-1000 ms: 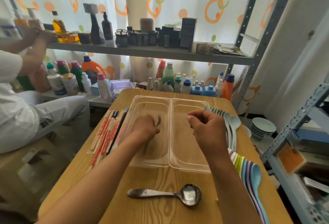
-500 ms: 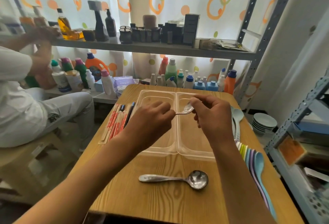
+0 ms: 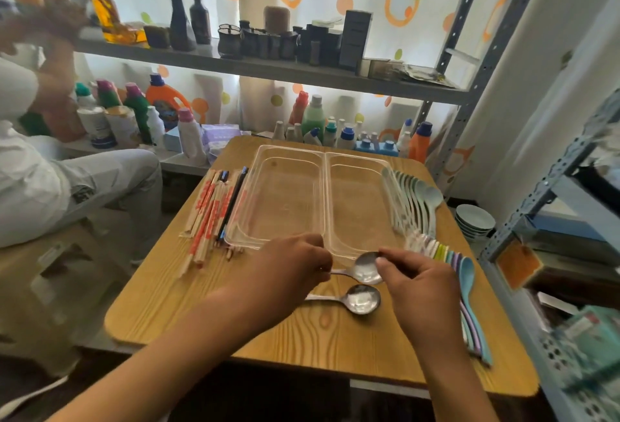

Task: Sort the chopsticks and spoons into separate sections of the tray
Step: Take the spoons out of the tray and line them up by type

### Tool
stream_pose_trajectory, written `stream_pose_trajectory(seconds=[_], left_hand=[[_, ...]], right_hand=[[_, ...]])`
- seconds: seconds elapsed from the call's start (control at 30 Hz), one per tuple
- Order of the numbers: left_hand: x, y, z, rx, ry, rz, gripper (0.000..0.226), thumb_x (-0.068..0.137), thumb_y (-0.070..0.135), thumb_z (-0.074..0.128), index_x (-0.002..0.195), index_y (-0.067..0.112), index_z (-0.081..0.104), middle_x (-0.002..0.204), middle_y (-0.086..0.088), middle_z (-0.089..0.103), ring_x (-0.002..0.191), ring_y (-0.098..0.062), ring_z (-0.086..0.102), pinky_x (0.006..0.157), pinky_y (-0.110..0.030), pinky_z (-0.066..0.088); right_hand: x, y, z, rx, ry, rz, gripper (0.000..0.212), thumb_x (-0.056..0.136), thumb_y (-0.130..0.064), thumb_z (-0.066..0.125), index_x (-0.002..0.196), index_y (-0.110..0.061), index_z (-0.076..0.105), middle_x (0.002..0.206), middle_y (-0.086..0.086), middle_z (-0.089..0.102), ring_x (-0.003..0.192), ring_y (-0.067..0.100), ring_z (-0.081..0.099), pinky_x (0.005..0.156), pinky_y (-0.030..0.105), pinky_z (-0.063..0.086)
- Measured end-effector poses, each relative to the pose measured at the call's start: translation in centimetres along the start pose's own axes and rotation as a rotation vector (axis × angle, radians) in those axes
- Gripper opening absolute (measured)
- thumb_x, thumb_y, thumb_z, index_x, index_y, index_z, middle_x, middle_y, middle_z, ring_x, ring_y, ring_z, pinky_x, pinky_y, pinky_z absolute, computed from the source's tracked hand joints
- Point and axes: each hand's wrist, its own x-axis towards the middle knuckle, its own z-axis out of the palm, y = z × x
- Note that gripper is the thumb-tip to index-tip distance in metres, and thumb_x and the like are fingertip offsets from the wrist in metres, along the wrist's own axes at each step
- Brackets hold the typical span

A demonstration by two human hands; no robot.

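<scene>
A clear two-section plastic tray (image 3: 324, 166) lies on the wooden table; both sections hold nothing. My left hand (image 3: 295, 262) pinches the handle of a metal spoon (image 3: 364, 269) and my right hand (image 3: 419, 282) touches its bowl, just in front of the tray. A second metal spoon (image 3: 360, 299) lies on the table right below it. Wrapped chopsticks (image 3: 211, 210) lie in a row left of the tray. Pale plastic spoons (image 3: 419, 200) and coloured plastic spoons (image 3: 466, 280) lie to its right.
The wooden table (image 3: 188, 294) ends close in front of me. A metal shelf rack with bottles (image 3: 312, 119) stands behind it. A seated person in white (image 3: 50, 180) is at the left. Stacked bowls (image 3: 474, 222) and another rack (image 3: 570, 253) are at the right.
Both hands have pulled the metal spoon back out of the tray toward me, down to the table beside the other metal spoon. The view has tilted.
</scene>
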Motion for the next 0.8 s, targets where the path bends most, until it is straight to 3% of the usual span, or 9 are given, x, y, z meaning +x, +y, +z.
stream_pose_trajectory(seconds=[0.3,0.43,0.8], left_hand=[[-0.5,-0.3,5.2,0.089,-0.035,-0.104,0.024,0.095,0.026,0.051,0.107,0.027,0.071,0.102,0.007,0.059,0.096,-0.014,0.057,0.081,-0.032,0.047],[-0.3,-0.6,6.1,0.083,-0.03,-0.146,0.024,0.094,0.023,0.051,0.107,0.027,0.07,0.101,0.008,0.059,0.096,-0.013,0.055,0.082,-0.032,0.047],[-0.7,-1.1,6.3,0.001,-0.025,-0.168,0.021,0.094,0.036,0.052,0.104,0.028,0.07,0.099,0.012,0.058,0.095,-0.008,0.054,0.076,-0.024,0.041]], right_hand=[[-1.0,4.2,1.6,-0.297,0.027,0.112,0.017,0.085,-0.022,0.075,0.102,-0.021,0.078,0.088,-0.008,0.072,0.076,0.0,0.061,0.063,0.014,0.043],[-1.0,4.8,2.0,-0.334,0.05,0.118,0.018,0.084,-0.024,0.076,0.102,-0.021,0.078,0.092,-0.007,0.071,0.082,0.009,0.064,0.075,0.028,0.052],[-1.1,5.1,2.3,-0.346,0.014,0.108,0.023,0.082,-0.024,0.078,0.105,-0.022,0.074,0.093,-0.008,0.068,0.081,0.004,0.062,0.073,0.023,0.051]])
